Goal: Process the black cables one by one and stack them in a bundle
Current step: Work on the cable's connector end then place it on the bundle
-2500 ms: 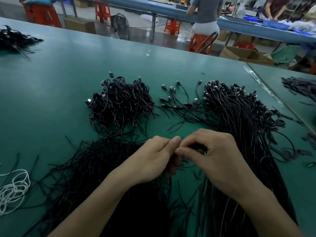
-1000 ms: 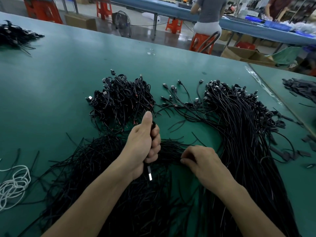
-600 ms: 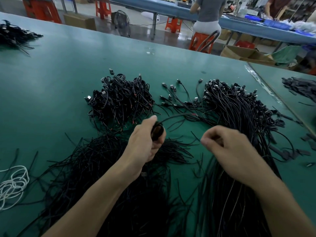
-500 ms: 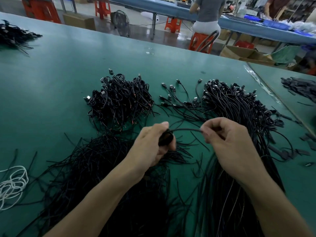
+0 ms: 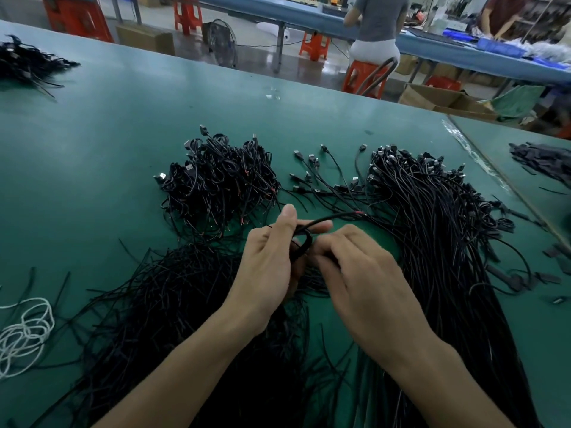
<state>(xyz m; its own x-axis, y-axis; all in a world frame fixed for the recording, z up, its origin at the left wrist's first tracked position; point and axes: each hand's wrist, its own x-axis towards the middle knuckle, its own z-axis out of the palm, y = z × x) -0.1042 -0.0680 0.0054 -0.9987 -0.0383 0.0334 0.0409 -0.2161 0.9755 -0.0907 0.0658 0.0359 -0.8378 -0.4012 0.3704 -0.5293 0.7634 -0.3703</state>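
A single black cable (image 5: pixel 302 246) is wound into a small tight loop above the middle of the green surface (image 5: pixel 108 134), between the two hands of a person working there. The left hand (image 5: pixel 268 264) grips the loop, fingers curled round it and thumb standing straight up. The cable's free end runs out to the right, level with the thumb, and ends in a red tip. The right hand (image 5: pixel 355 273), slightly blurred, comes in from the other side, knuckles up and fingers bent, its fingertips pinching the cable right at the loop. Both bare forearms reach in from the near edge and converge on that point.

Just beyond the hands, to the left, sits a heap of coiled cables (image 5: pixel 216 183), plugs poking out at its edges. To the right, a thick sheaf of straight cables (image 5: pixel 448 230) fans from the near edge up to a cluster of plugs. Under the left forearm spreads a dark tangle of loose cables (image 5: pixel 167 307). A white cord (image 5: pixel 26 332) lies looped at the left edge, and another black heap (image 5: pixel 27 64) sits at the far left corner.

Across the aisle, a seated person (image 5: pixel 375 29) on an orange stool (image 5: pixel 363 77) faces a blue bench, with a cardboard box (image 5: pixel 438 98) on the floor nearby.
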